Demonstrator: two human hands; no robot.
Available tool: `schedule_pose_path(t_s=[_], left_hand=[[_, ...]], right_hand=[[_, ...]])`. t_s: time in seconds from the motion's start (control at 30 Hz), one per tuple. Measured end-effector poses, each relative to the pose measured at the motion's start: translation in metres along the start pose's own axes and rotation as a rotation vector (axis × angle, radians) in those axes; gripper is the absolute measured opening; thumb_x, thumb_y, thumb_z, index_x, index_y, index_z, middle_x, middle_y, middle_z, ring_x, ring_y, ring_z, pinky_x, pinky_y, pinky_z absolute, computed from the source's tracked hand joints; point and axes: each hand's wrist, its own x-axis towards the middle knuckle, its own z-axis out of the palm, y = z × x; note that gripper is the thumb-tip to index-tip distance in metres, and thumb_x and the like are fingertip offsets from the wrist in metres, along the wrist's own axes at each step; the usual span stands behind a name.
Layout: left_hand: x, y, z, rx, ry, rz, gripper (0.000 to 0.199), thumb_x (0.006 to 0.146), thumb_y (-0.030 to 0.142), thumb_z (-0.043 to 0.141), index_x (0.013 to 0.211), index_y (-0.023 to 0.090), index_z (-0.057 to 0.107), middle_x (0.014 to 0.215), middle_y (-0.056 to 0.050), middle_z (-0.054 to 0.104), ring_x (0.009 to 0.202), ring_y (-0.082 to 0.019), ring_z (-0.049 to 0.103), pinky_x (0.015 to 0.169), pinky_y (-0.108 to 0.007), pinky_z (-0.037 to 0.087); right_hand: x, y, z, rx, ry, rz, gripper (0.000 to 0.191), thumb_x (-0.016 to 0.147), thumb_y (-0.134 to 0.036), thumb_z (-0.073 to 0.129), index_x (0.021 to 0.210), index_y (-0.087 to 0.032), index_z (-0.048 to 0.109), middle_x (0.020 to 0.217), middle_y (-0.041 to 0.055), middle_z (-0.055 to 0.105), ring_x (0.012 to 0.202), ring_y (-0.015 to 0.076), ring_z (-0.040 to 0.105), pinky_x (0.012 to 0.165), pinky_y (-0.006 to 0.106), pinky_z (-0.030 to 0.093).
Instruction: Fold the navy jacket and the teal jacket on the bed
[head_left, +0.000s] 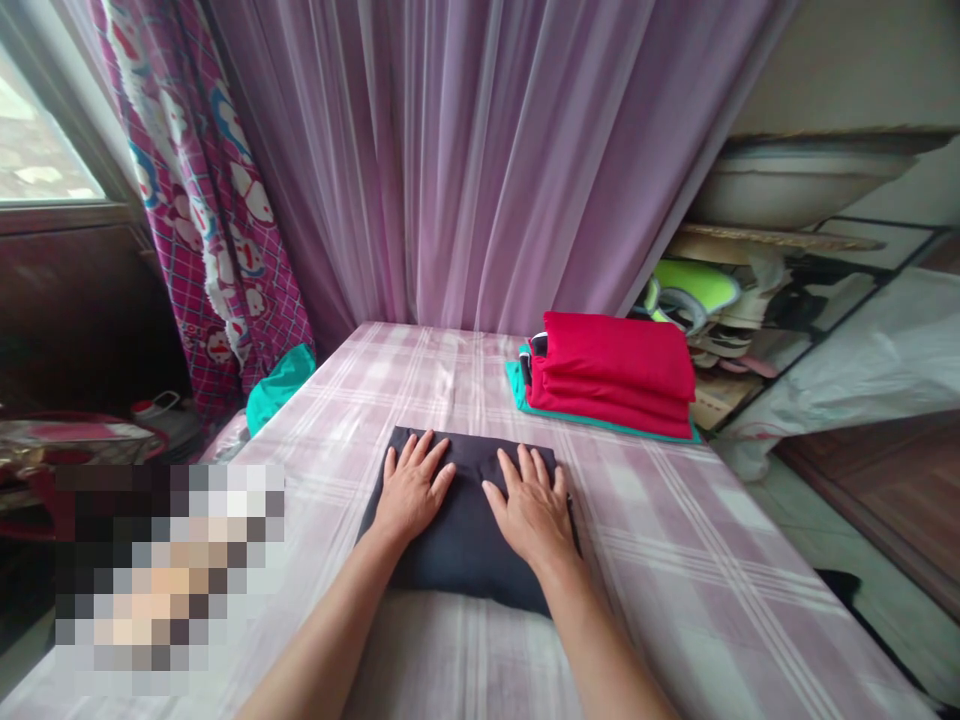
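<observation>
A purple curtain (480, 160) hangs at the back, a patterned curtain (251, 190) and window (41, 140) at left, a basin (802, 185) at right.

The bare left hand (411, 492) and bare right hand (534, 508) have slim fingers (421, 450) with rounded tips; narrow wrists (385, 541) join bare forearms (319, 630) that broaden toward the lower edge of the view.

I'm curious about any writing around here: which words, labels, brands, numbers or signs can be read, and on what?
None can be read.
Patterned curtain: small letter-like marks, too blurred to read.
Dark folded cloth: no lettering shows.
Red folded cloth: none shows either.
</observation>
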Motion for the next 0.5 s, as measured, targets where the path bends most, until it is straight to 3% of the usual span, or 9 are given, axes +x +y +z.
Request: schedule_pose_path(t_s=[0.5], left_hand=[[-0.0020, 0.0018, -0.0035, 0.029, 0.007, 0.010, 0.050, 0.100, 0.047, 0.042, 0.148, 0.033, 0.047, 0.161, -0.003, 0.038, 0.151, -0.029, 0.028, 0.121, -0.060, 0.023]], right_hand=[[-0.0006, 0.0005, -0.0059, 0.006, -0.024, 0.003, 0.058, 0.101, -0.049, 0.039, 0.152, -0.023, 0.043, 0.159, 0.0163, 0.038, 0.147, 0.0324, 0.030, 0.118, 0.059, 0.017]])
